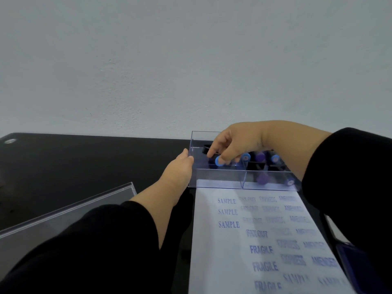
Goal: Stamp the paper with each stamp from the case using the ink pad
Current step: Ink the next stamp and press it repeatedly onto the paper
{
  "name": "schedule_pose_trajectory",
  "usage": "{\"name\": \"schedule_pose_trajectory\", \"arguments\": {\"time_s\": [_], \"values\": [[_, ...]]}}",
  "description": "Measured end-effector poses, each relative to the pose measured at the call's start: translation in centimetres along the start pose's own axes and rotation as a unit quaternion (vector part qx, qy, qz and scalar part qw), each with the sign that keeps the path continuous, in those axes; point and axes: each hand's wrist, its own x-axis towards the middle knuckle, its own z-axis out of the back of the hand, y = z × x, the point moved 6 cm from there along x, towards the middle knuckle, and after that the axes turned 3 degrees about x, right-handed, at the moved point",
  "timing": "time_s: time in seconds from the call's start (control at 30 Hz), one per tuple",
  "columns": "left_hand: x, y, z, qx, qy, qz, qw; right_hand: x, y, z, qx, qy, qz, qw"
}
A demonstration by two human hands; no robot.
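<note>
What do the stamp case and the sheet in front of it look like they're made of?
The case looks like clear, glossy rigid plastic, probably acrylic: the stamps show through its walls. The sheet looks like plain matt white paper, printed with blue stamped words.

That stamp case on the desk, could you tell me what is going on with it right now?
A person in black sleeves is working at a clear stamp case on a dark desk. The right hand reaches into the case and pinches a blue-capped stamp, while the left hand touches the case's left end. Other stamps lie in the case. In front of it, the paper already carries blue prints such as SAMPLE and FRAGILE. The case's clear lid lies to the left, and the ink pad sits at the paper's right edge.
</note>
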Motion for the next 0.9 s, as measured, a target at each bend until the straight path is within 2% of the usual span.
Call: {"name": "schedule_pose_trajectory", "arguments": {"time_s": [0.07,0.17,0.3,0.37,0.53,0.67,0.77,0.9], "values": [[-1.2,-1.0,0.5,0.093,-0.039,-0.007,0.995,-1.8,-0.3,0.4,0.065,-0.017,0.005,0.998],[-3.4,-1.5,-0.2,0.23,0.016,0.005,0.973,-4.8,-0.8,0.5,0.139,-0.032,0.007,0.99],[-6.6,-0.3,-0.9,0.345,0.08,0.01,0.935,-8.9,-1.0,0.3,0.123,-0.05,-0.011,0.991],[-8.2,0.3,-1.0,0.418,0.096,0.006,0.903,-11.1,-1.1,-0.1,0.094,-0.052,-0.026,0.994],[-12.2,1.4,-1.7,0.592,0.131,-0.021,0.795,-15.8,-1.6,-1.0,0.022,-0.067,-0.08,0.994],[-14.7,2.2,-2.2,0.66,0.147,-0.061,0.734,-19.6,-2.6,-1.7,0.01,-0.111,-0.115,0.987],[-15.9,2.9,-2.8,0.683,0.157,-0.093,0.707,-21.9,-3.6,-2.3,0.013,-0.156,-0.143,0.977],[-17.1,4.6,-3.0,0.666,0.177,-0.1,0.717,-24.5,-5.0,-3.3,0.041,-0.206,-0.178,0.961]]}}
